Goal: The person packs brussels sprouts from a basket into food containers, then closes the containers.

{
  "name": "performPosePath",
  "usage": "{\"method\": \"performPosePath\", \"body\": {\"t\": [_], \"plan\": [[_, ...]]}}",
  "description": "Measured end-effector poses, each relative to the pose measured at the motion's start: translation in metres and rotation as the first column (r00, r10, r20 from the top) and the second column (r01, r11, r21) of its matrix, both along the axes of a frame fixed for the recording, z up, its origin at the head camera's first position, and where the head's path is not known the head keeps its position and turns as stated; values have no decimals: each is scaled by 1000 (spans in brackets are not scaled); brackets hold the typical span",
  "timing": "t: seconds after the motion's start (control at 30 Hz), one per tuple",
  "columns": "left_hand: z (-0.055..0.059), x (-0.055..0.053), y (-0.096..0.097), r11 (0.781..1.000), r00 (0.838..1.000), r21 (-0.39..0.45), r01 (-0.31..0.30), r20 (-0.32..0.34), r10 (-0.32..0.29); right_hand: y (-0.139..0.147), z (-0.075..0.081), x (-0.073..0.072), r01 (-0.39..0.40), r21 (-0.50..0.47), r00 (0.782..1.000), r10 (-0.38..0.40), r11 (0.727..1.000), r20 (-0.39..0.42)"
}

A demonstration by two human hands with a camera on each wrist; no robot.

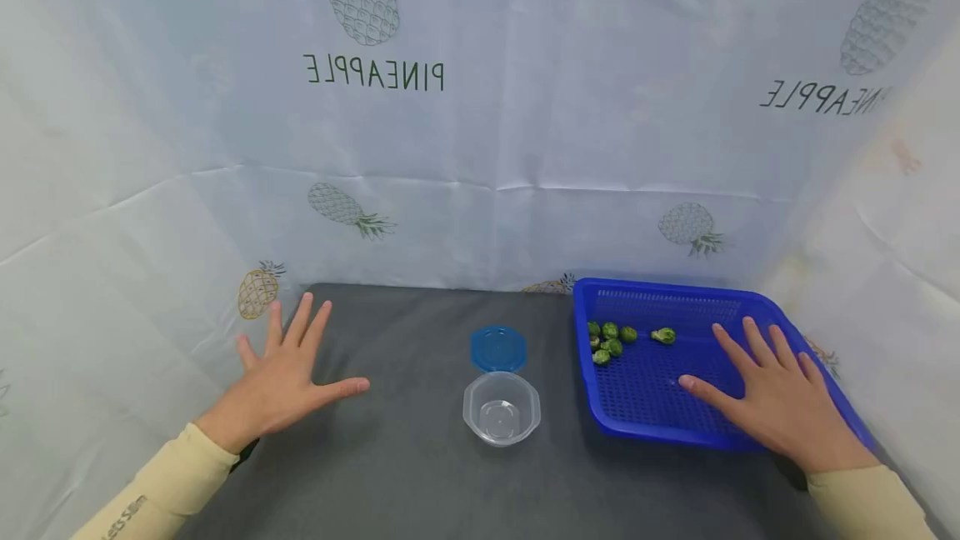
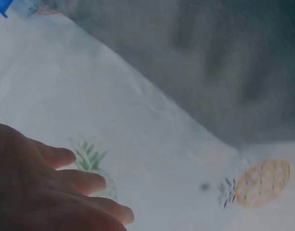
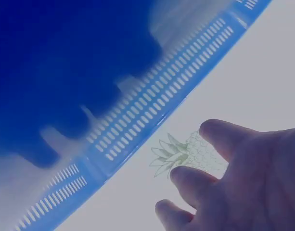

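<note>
My left hand [image 1: 281, 386] is held above the left part of the grey table, fingers spread and nothing in it. My right hand [image 1: 780, 407], also spread and holding nothing, is over the right side of a blue plastic basket [image 1: 652, 432]. Several Brussels sprouts [image 1: 611, 346] lie in a cluster along the basket's left side, and a single Brussels sprout [image 1: 663, 336] lies apart. Between the hands stands a clear plastic bowl [image 1: 502, 411], its inside bare. Just behind it lies a blue lid [image 1: 498, 348]. In the right wrist view the fingers [image 3: 193, 183] appear beside the basket's slotted wall [image 3: 157, 96].
A white curtain [image 1: 487, 123] printed with pineapples surrounds the table on the back and both sides. The grey cloth [image 1: 397, 457] covers the tabletop. The basket reaches close to the right-hand curtain.
</note>
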State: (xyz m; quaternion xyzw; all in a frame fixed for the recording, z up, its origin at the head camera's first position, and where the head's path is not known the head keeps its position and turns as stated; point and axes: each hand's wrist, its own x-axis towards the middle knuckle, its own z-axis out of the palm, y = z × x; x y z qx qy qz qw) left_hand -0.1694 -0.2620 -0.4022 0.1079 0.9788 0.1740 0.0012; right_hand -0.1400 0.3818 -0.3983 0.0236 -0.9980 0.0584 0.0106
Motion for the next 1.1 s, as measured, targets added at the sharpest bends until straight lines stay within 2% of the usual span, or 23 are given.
{"method": "performPosePath", "body": {"t": [0.13, 0.27, 0.43, 0.53, 0.67, 0.83, 0.9, 1.03, 1.1], "plan": [[1, 0, 7, 995, 1000, 97, 5, 28, -8, 2, 7, -8, -28, -31, 1000, 28, 999, 2], [0, -3, 22, 970, 999, 240, 34, 16, -39, 3, 16, -12, -62, -79, 998, 63, 995, 3], [-11, -5, 47, 939, 997, 339, 57, -64, -38, -1, 31, -15, -97, -115, 995, 100, 989, 21], [-20, -5, 63, 912, 998, 408, 50, -65, -26, -7, 43, -20, -112, -106, 994, 113, 988, 4], [-27, -8, 87, 845, 999, 533, 29, 5, -37, -14, 53, -29, -112, -93, 994, 112, 989, -11], [-33, -12, 116, 755, 992, 654, -42, 118, -48, -12, 46, -45, -106, -144, 994, 110, 984, 16], [-38, -12, 124, 704, 985, 706, -81, 167, -54, -10, 39, -53, -109, -158, 993, 115, 981, 31], [-48, -11, 131, 579, 957, 796, -175, 276, -90, -8, 29, -68, -89, -170, 992, 103, 982, 78], [-52, -10, 132, 538, 942, 816, -210, 317, -112, -3, 24, -75, -68, -174, 991, 86, 982, 102]]}}
